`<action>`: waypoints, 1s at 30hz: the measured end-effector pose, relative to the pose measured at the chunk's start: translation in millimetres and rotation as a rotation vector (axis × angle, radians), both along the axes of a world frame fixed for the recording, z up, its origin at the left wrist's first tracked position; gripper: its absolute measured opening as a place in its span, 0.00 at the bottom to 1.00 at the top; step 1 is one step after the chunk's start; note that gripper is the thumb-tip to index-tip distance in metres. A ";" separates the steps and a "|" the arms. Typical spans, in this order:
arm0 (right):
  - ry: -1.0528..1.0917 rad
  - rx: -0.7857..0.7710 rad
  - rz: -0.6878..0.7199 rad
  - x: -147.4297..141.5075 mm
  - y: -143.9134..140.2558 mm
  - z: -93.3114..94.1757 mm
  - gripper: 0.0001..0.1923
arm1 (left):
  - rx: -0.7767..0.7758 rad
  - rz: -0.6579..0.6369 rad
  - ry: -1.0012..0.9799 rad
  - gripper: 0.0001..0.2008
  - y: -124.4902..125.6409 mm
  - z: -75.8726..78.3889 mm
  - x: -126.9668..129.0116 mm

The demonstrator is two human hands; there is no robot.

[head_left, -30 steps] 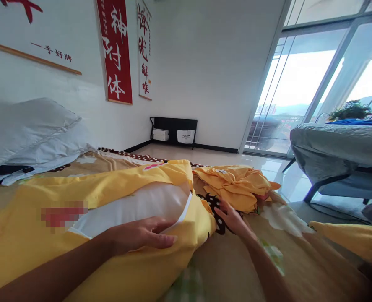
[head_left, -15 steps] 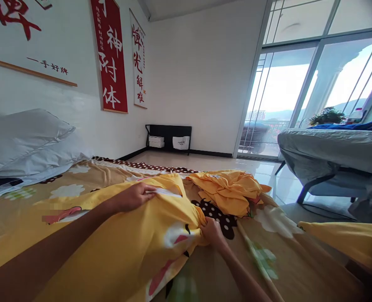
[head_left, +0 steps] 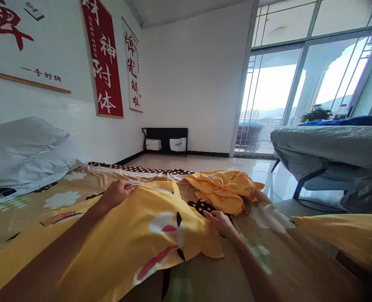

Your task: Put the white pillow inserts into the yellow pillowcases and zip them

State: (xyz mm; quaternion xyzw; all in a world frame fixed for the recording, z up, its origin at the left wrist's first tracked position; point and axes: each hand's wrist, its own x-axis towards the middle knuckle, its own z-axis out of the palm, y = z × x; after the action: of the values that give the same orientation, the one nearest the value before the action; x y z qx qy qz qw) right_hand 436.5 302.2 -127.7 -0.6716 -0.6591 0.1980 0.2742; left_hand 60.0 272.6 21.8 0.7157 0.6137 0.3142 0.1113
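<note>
Left hand (head_left: 118,193) is pinching the far edge of the yellow pillowcase (head_left: 135,239), fingers closed on the hem where a thin white strip is showing, probably the inner pillow or a zip line; cannot tell which. Right hand (head_left: 221,221) is lying at the case's right edge, fingers curled loosely against the cloth; whether it is gripping or only pressing is not clear from this angle.

Pillowcase is lying on the bed (head_left: 286,256), near and centre-left, spreading from the near left corner toward the middle. Its long axis is running from near left to far right, and the opening seems to be pointing to the far side, away from the person. Cartoon print is facing up. Holding both far corners like this is likely keeping the mouth of the case taut and flat.

A crumpled orange cloth (head_left: 225,191) is sitting just beyond the right hand, touching or nearly touching the case's far right corner. Another yellow piece (head_left: 343,237) is lying at the near right, well apart. Grey pillows (head_left: 22,151) are stacking at far left against the wall. Bed sheet is showing tan with flower print.

Beyond the bed: red banner (head_left: 101,58) hanging on the left wall, black shelf (head_left: 165,140) in the far corner, grey covered furniture (head_left: 327,151) at right by the window
</note>
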 end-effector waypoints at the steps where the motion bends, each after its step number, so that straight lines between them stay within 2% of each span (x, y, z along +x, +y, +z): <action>1: 0.025 -0.004 0.024 -6.4 -2.2 -1.4 0.17 | 0.012 0.009 -0.060 0.23 0.1 -5.2 2.9; 3: 0.066 -0.014 0.068 -24.5 -8.1 -8.1 0.16 | 0.039 0.009 -0.142 0.24 -2.0 -11.4 9.9; 6: 0.079 -0.022 0.074 -53.1 -15.6 -24.0 0.14 | 0.069 -0.011 -0.185 0.23 -6.5 -12.7 18.6; 9: 0.028 -0.032 0.046 -60.9 -14.3 -34.9 0.11 | 0.109 -0.001 -0.183 0.22 -7.3 -12.8 21.7; 11: -0.006 -0.048 0.034 -49.7 -8.6 -36.0 0.05 | 0.125 0.034 -0.172 0.21 -5.5 -15.7 20.4; 15: -0.055 -0.091 0.005 -10.0 2.1 -28.7 0.10 | 0.086 0.082 -0.106 0.20 -0.1 -26.0 14.5; 19: -0.104 0.020 -0.043 9.9 -0.3 -11.0 0.08 | 0.053 0.154 0.103 0.16 0.8 -30.9 16.0; 21: -0.094 0.097 0.025 6.0 -5.8 0.6 0.09 | 0.031 0.185 0.221 0.15 -1.9 -28.6 22.4; 24: -0.059 0.142 0.265 -12.9 -16.5 10.6 0.12 | 0.041 0.236 0.380 0.15 -8.1 -22.5 38.6; 27: -0.139 0.199 0.377 -34.0 -25.1 3.9 0.14 | 0.017 0.200 0.458 0.18 -13.3 -19.2 60.2; 30: -0.233 0.200 0.370 -42.9 -26.8 -8.3 0.02 | -0.063 0.131 0.441 0.30 -16.7 -23.2 85.1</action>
State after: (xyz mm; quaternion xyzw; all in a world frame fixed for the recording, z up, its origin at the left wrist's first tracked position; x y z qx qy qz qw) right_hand 393.6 275.4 -136.0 -0.5271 -0.8146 0.0997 0.2205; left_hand 145.1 255.9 -1.4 0.7218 0.6779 0.1373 -0.0239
